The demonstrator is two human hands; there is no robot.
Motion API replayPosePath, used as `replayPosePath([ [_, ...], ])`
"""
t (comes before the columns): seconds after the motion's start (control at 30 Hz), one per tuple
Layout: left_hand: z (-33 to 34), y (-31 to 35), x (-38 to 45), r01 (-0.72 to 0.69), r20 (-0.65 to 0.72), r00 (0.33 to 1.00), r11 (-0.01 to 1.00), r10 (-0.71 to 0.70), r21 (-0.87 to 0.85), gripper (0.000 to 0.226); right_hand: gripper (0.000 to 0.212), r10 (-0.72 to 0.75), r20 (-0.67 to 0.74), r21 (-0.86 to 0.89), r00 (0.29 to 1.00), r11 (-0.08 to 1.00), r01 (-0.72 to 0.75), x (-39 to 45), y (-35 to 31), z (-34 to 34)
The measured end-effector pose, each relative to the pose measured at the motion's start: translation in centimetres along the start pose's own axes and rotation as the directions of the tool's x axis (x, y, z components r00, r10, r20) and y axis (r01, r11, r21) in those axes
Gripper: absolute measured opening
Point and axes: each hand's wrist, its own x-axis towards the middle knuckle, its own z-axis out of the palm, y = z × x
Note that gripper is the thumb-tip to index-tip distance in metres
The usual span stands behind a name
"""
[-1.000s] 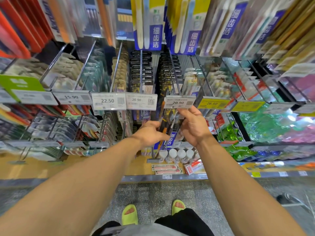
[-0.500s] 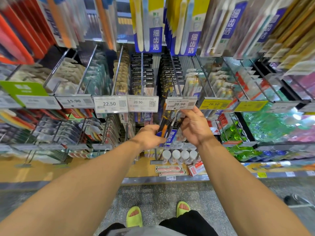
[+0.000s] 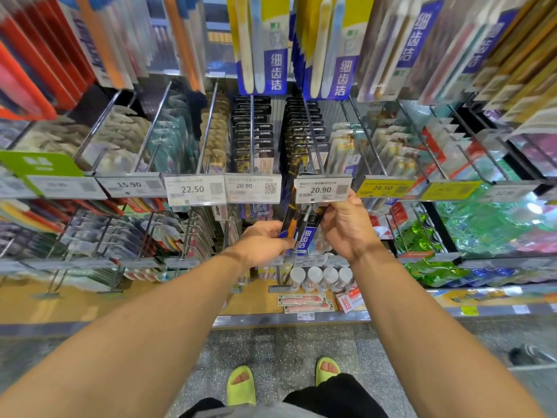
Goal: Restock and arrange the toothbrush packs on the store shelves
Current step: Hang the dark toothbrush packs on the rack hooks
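Both hands hold one dark toothbrush pack [image 3: 301,229] with an orange brush and a blue label, just under the 20.90 price tag [image 3: 323,190]. My left hand [image 3: 263,242] grips its lower left edge. My right hand [image 3: 346,226] grips its right side, thumb up at the tag. The pack tilts, with its top hidden behind the tag at the front of a peg hook [image 3: 313,140] that carries several black packs [image 3: 304,128]. A second row of black packs [image 3: 254,128] hangs on the hook to the left.
Blue-and-yellow toothbrush packs [image 3: 259,46] hang overhead. Price tags 22.50 [image 3: 194,190] and 26.50 [image 3: 384,187] flank the spot. White bottles [image 3: 321,277] stand on the lower wooden shelf [image 3: 256,300]. Green packets [image 3: 422,236] fill the right. Speckled floor and my green slippers [image 3: 241,384] are below.
Both hands have lifted the pack slightly, up toward the 20.90 tag, and its top now sits behind the tag. The view has shifted a little.
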Motion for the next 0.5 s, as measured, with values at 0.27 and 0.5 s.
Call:
replayPosePath([
  [0.27, 0.0, 0.6, 0.7, 0.033, -0.008, 0.999, 0.999, -0.033, 0.023, 0.051, 0.009, 0.035, -0.075, 0.053, 0.997, 0.998, -0.031, 0.3, -0.8, 0.6],
  [0.5, 0.1, 1.6, 1.5, 0.033, -0.070, 0.997, 0.989, -0.023, 0.144, 0.033, 0.015, 0.003, -0.190, -0.053, 0.982, 0.998, -0.013, 1.6, -0.8, 2.0],
])
